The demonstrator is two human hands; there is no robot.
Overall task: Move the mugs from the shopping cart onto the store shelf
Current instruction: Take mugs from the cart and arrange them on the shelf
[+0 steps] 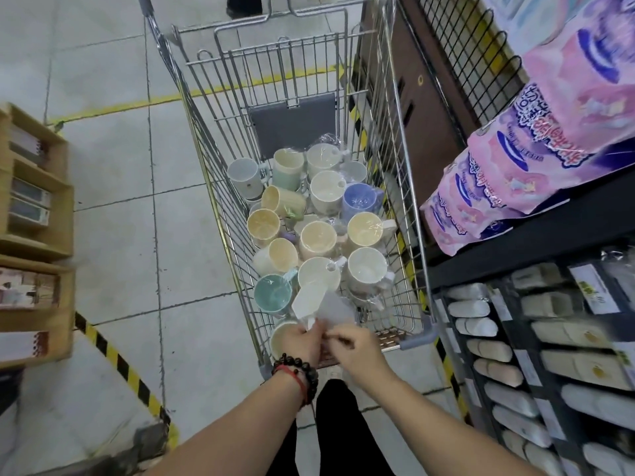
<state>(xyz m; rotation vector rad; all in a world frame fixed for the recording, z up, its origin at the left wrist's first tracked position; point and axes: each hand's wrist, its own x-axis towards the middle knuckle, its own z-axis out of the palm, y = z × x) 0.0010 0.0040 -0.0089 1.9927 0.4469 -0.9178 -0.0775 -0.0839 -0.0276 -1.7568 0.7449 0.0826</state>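
Observation:
A metal shopping cart (405, 187) stands in front of me, holding several mugs wrapped in clear plastic: cream, white, a teal mug (273, 293) and a blue mug (359, 201). Both my hands meet over the cart's near end. My left hand (302, 341), with bead bracelets on the wrist, and my right hand (357, 345) together pinch a blurred white and clear plastic wrapper (319, 302). A cream mug (280, 336) sits partly hidden under my left hand. The dark store shelf (536, 235) rises at the right.
Pink and purple soft packs (515, 180) lie on the upper shelf at right; rows of pale packaged goods (501, 369) fill the lower one. Wooden display racks (37, 214) stand at left. Yellow-black hazard tape (117, 359) marks the tiled floor.

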